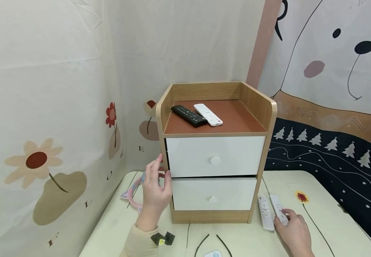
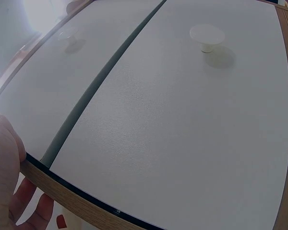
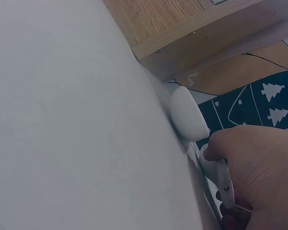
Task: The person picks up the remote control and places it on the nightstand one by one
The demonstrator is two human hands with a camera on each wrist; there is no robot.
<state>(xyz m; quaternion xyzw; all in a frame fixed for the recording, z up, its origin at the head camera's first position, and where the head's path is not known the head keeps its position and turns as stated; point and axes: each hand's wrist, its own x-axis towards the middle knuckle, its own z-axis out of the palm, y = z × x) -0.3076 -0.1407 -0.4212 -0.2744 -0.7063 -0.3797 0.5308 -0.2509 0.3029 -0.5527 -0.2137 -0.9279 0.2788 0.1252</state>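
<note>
Along the near left edge of the two-drawer cabinet point(image 1: 209, 217), pinched the wooden side panel point(image 2: 81, 199) with the left hand point(image 1: 156, 187), thumb on the front and fingers round the outer face. To the right of the cabinet, held a white power strip point(image 1: 276, 204) by its near end in the right hand point(image 1: 295, 230), thumb and fingers close about it. Saw a second power strip point(image 1: 265, 214) just to its left, on the pale tablecloth point(image 1: 285, 180). Found a pink ring-shaped item point(image 1: 130, 195) left of the cabinet, partly behind the left hand. Up top, saw a black remote point(image 1: 189, 116) just beside a white remote point(image 1: 208, 114).
</note>
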